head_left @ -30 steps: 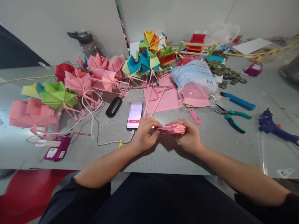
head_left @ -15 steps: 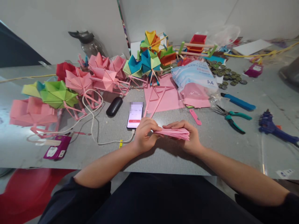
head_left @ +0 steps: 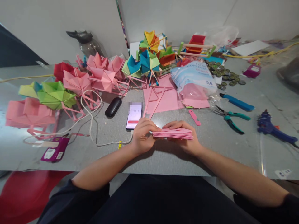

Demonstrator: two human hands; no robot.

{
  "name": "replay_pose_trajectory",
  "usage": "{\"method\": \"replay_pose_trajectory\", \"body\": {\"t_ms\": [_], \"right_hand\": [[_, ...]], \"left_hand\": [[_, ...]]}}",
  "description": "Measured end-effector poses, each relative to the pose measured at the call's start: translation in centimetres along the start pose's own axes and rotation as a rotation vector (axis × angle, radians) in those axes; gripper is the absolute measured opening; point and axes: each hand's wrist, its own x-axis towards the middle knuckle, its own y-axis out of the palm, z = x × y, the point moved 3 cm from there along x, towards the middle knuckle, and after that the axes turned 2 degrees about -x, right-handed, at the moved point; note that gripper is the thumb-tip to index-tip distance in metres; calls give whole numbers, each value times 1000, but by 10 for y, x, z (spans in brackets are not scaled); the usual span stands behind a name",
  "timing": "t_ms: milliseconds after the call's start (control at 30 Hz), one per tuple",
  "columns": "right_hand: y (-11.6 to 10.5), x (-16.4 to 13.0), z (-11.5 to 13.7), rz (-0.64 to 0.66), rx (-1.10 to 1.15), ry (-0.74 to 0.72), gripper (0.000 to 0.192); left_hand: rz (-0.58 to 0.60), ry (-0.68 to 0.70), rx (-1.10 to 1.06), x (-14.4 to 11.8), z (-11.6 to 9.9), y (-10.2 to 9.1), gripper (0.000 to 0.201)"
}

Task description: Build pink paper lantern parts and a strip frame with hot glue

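Fingers of the left hand [head_left: 143, 134] pinched the 9 o'clock end of the folded pink paper stack [head_left: 174, 133]; the right hand [head_left: 184, 137] gripped its other end above the table [head_left: 163, 155]. A loosened pinch could let the pleats spring open toward the phone [head_left: 134, 115] at 11 o'clock.

Stack of folded pink paper [head_left: 174, 133], flat and level, layered edges fanned rightward, just above the grey tabletop

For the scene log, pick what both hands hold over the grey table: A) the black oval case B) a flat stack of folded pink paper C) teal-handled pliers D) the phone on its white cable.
B: the left hand and right hand grip the flat stack of folded pink paper between them; pliers, case and phone lie untouched on the table.
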Motion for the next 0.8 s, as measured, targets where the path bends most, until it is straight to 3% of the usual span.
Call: {"method": "replay_pose_trajectory", "body": {"t_ms": [100, 233, 367, 467, 567, 667, 800], "right_hand": [[-2, 1, 1, -93, -119, -46, 24], [-3, -1, 3, -215, -219, -210, 22], [1, -1, 1, -129, -351, -304, 30], [2, 1, -2, -32, -394, -290, 61], [0, 0, -4, 69, -373, -236, 88], [-3, -3, -7, 94, -289, -126, 79], [-3, -4, -14, -44, -209, 25, 48]], "left_hand": [[14, -240, -65, -2, 9, 3, 8], [32, -781, -453, -11, 20, 19, 44], [120, -1078, -899, -16, 11, 32, 57], [27, -1143, -1046, -12, 7, 29, 56], [-97, -1125, -1046, -7, 12, 24, 53], [-181, -1117, -990, -7, 21, 22, 52], [-219, -1083, -863, -13, 29, 21, 46]]}}
